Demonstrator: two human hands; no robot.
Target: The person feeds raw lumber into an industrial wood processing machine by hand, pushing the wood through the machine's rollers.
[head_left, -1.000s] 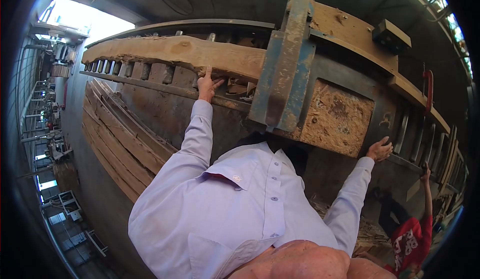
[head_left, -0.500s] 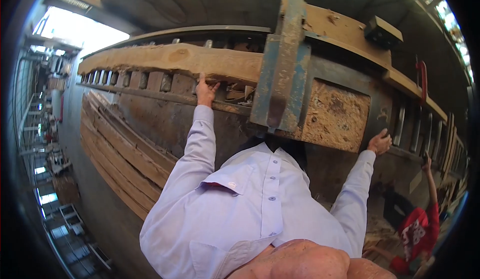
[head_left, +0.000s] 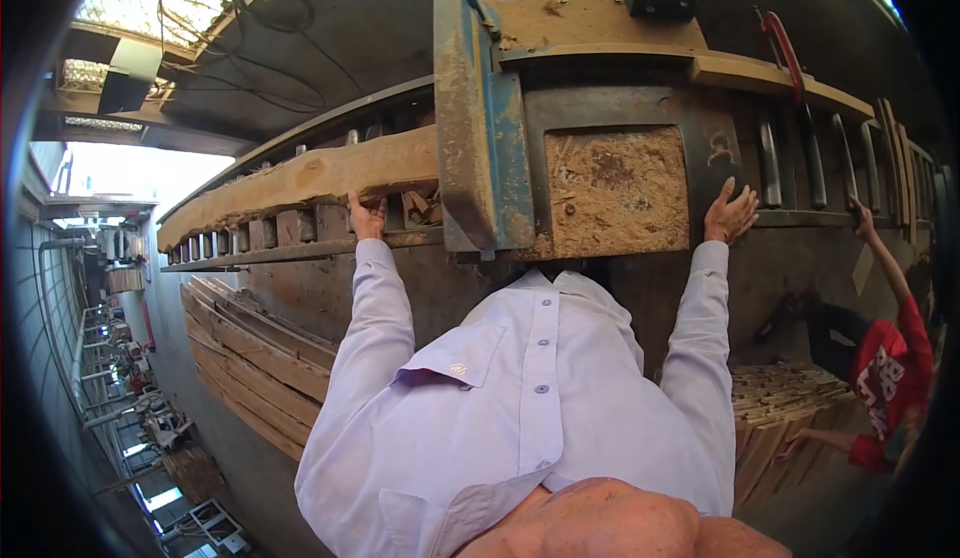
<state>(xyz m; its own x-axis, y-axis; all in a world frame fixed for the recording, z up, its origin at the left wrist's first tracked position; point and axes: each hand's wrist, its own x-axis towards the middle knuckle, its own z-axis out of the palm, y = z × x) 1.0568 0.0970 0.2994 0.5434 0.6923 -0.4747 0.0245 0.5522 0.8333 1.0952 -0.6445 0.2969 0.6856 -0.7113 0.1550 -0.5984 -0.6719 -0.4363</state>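
Observation:
A long, rough-edged wooden plank (head_left: 330,170) lies on the rollers to the left. Its right end goes behind the blue upright housing (head_left: 462,123) of a machine. My left hand (head_left: 367,220) is at the plank's near edge, its thumb up against the wood and the other fingers curled toward the underside, partly hidden. On the right, my right hand (head_left: 731,216) holds nothing. Its fingers are spread beside the near edge of the metal machine table (head_left: 715,143). Between the housing and that hand, a sawdust-covered board (head_left: 617,193) fills the table's recess.
Stacked boards (head_left: 250,363) lie to the lower left, and more piled wood (head_left: 785,398) is at the lower right. A person in red (head_left: 885,368) has one hand by the right-hand rollers (head_left: 815,158). A red clamp (head_left: 785,53) stands on the wooden fence (head_left: 600,28).
The view has turned, so the machine and both my hands appear farther left and higher. My right hand's fingers are now more spread. My left hand is still at the plank's edge.

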